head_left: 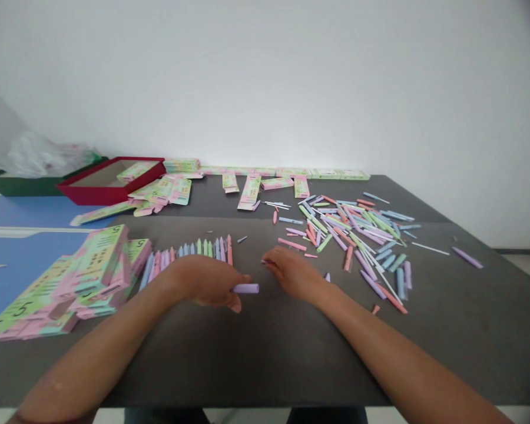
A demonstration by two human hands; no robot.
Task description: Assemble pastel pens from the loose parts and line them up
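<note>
Two bare hands work above the near half of the counter (265, 359), midway between its left and right sides. The left hand (212, 280) has its fingers closed around a purple tube (249, 288), its open end jutting toward the right hand (291, 272). The right fingers are bunched narrow; whether they pinch something small, I cannot tell. The tube looks light, stiff and smooth, probably plastic and prone to rolling; a gentle grip around mid-barrel should suit it. Toward the left side lie stacked cartons (98, 259), beside a row of pastel pens (192, 249). Loose pen parts (357, 227) spread toward the right side. Farther off, a red tray (92, 196) stands by the far left corner, and more cartons (251, 171) line the far edge.
</note>
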